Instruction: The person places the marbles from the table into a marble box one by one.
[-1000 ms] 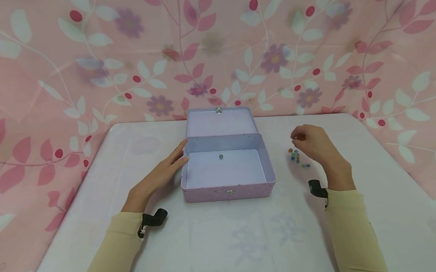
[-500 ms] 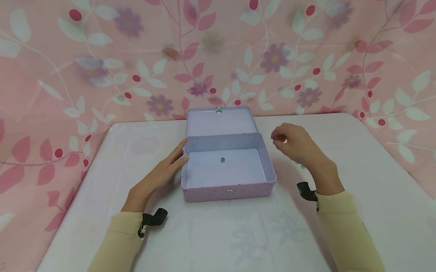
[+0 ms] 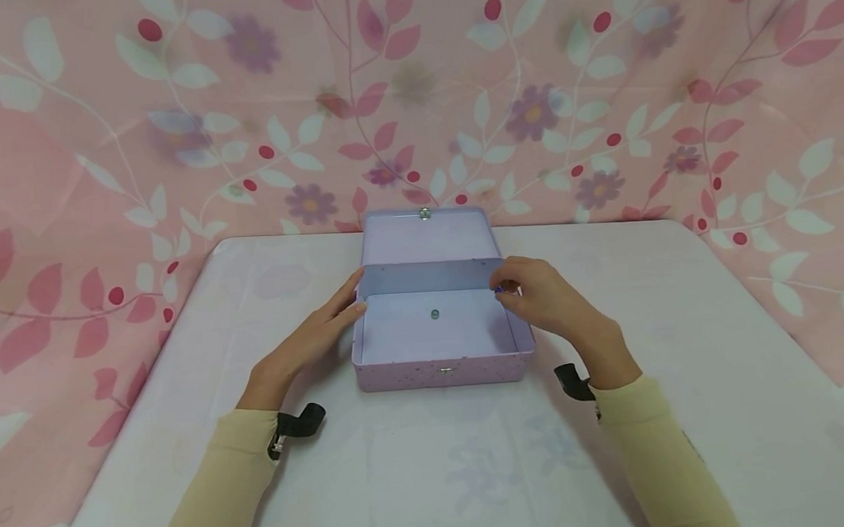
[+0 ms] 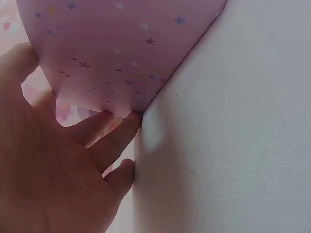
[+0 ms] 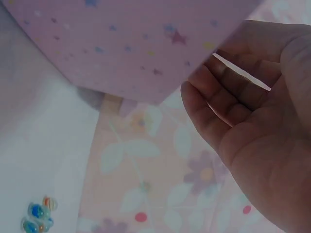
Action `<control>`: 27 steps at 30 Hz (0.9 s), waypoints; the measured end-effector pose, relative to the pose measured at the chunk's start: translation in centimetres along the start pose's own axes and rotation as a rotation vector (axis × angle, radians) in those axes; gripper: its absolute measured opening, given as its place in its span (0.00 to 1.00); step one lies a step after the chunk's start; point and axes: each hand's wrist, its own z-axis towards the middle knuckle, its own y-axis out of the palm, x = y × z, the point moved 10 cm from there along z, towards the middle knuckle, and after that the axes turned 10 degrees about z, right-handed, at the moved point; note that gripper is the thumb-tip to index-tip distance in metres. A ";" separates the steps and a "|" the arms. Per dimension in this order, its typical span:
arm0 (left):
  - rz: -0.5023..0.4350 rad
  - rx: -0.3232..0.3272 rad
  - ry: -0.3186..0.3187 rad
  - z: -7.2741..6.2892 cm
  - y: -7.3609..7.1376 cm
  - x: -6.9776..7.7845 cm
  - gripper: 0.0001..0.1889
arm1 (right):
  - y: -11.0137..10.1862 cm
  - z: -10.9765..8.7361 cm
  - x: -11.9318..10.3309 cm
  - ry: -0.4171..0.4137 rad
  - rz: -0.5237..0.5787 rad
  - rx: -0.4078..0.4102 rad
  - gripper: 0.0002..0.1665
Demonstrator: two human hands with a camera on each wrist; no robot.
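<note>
A lilac tin box (image 3: 442,374) with small stars on its outside stands in the middle of the table, its lid (image 3: 428,238) tipped back. One greenish marble (image 3: 435,314) lies on the box floor. My left hand (image 3: 311,338) rests on the box's left side, fingers stretched along the wall, as the left wrist view also shows near a lower corner. Over the right rim, my right hand (image 3: 549,297) pinches a blue marble (image 3: 498,290) between thumb and fingers. In the right wrist view the box wall hides those fingertips.
Several glass marbles (image 5: 38,213), blue and orange, lie on the table right of the box; in the head view my right hand and wrist cover them. A white cloth (image 3: 418,471) covers the table, and a pink floral curtain (image 3: 413,97) hangs behind it.
My right hand has moved left from beside the marble group to over the box's right rim, carrying a blue marble. The greenish marble has rolled slightly toward the front; my left hand has stayed put.
</note>
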 end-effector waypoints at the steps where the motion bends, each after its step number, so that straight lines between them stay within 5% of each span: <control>1: 0.002 -0.001 -0.003 0.0 0.0 0.0 0.31 | 0.3 0.0 -0.1 -0.002 -0.006 -0.010 0.07; 15: 0.012 -0.001 -0.002 0.0 0.0 0.1 0.34 | 5.0 0.9 -0.7 -0.028 -0.084 -0.132 0.06; 27: 0.003 -0.004 0.001 0.0 0.0 0.2 0.34 | 7.6 1.0 -0.7 -0.028 -0.275 -0.199 0.07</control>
